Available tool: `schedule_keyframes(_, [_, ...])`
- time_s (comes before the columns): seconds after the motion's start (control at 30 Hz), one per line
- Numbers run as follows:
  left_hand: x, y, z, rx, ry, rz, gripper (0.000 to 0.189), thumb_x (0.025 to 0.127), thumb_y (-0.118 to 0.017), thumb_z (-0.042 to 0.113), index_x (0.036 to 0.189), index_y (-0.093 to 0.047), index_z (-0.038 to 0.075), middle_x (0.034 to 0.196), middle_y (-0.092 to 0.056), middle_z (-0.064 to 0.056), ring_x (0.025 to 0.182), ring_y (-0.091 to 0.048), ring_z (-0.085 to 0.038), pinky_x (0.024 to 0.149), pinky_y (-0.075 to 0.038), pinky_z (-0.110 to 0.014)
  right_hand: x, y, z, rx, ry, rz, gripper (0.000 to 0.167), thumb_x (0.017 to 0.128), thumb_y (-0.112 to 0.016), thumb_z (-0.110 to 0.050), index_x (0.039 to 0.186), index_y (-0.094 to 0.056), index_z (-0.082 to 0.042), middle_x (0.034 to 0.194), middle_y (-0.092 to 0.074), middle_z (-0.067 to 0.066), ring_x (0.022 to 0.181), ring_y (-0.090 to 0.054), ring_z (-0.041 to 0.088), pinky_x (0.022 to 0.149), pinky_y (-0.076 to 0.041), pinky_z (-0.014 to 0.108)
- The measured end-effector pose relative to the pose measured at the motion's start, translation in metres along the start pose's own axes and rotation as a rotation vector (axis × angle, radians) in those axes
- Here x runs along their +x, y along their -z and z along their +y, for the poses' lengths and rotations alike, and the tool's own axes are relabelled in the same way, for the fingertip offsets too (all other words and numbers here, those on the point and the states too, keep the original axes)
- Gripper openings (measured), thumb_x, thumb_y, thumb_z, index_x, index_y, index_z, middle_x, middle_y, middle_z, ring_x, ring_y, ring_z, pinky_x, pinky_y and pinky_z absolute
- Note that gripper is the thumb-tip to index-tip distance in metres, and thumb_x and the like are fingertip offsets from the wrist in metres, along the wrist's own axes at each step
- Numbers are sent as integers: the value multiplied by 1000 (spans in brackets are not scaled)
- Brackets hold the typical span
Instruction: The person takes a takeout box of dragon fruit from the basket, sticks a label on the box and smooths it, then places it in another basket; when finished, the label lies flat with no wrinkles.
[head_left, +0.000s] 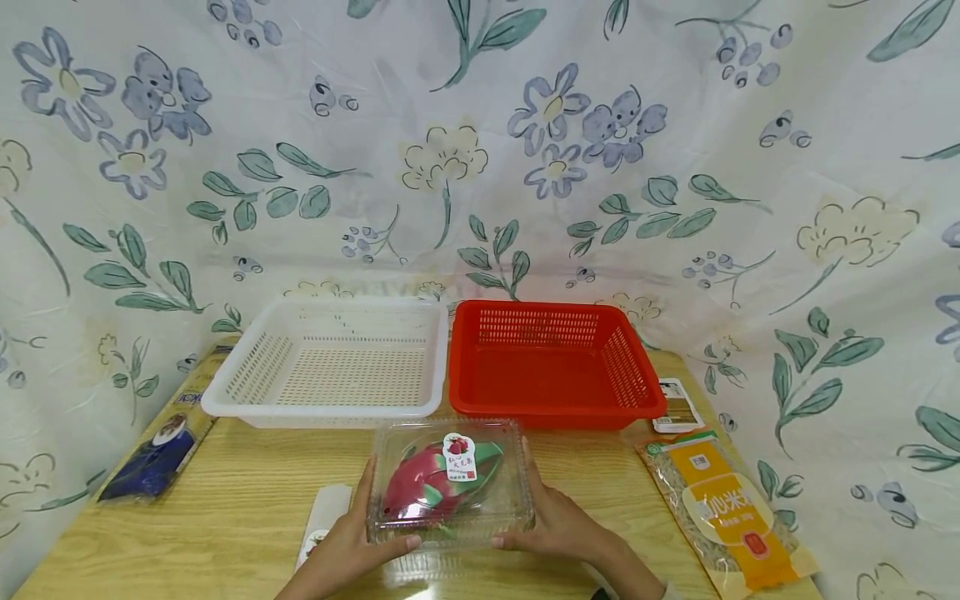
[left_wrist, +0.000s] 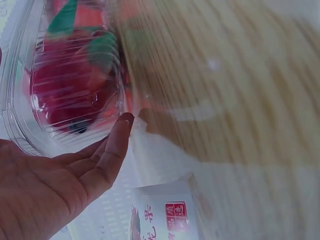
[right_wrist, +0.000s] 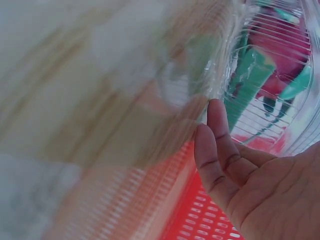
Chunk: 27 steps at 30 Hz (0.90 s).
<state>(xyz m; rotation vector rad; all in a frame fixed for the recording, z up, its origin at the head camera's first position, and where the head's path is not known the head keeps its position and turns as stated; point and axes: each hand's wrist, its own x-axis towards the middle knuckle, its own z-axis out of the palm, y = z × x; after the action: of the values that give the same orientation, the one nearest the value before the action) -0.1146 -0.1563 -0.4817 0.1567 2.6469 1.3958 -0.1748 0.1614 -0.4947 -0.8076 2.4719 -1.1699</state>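
A clear plastic clamshell box (head_left: 487,500) is held between both hands, close over the table in front of the two baskets. Inside it lies a pink dragon fruit (head_left: 420,492) with green scales, and a white label (head_left: 460,457) picturing dragon fruit is on the lid. My left hand (head_left: 348,542) grips the box's left side, thumb along the front edge; in the left wrist view its fingers (left_wrist: 107,157) reach to the box's base. On the other side, my right hand (head_left: 551,521) holds the right end, thumb at the front and fingertips (right_wrist: 216,112) at the bottom edge.
Behind the box stand a white basket (head_left: 322,410) and a red basket (head_left: 555,408). A yellow-and-blue packet (head_left: 161,450) lies at the left, an orange-and-clear bag of grain (head_left: 727,517) at the right. A white carton (head_left: 327,508) lies beside the left hand; a small white-and-brown packet (head_left: 678,406) sits by the red basket.
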Motion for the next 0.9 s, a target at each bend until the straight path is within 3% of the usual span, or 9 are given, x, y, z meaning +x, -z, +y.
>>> schedule_keyframes(0.13, [-1,-1,-1,-11,-7,-3,124,79,-80,37,159,12,15,154,-19,-41,127,-40,-65,90,-44,-72,-1,-1,1,17,-2,-7,130,81,-77,-51,154,27,-24,162,-18,23,132,-48,46,100,-46,62])
schedule_keyframes(0.37, [-3,-1,0,-36,-2,7,123,78,-80,36,160,10,17,150,-30,-40,127,-46,-58,92,-45,-70,-2,-3,-1,88,9,-12,130,82,-79,-45,154,27,-24,165,4,16,144,-32,42,110,-34,62])
schedule_keyframes(0.63, [-7,-1,4,-63,23,15,123,78,-81,37,160,10,18,152,-30,-38,129,-43,-58,93,-43,-72,-3,-3,-4,171,22,-7,131,81,-81,-41,153,28,-31,166,8,12,145,-28,42,110,-34,63])
schedule_keyframes(0.9, [-8,0,7,-80,42,10,122,78,-81,36,160,9,18,150,-34,-37,127,-47,-55,92,-44,-70,-5,-3,-6,207,18,0,130,81,-81,-43,153,27,-34,167,-1,13,141,-37,43,104,-42,60])
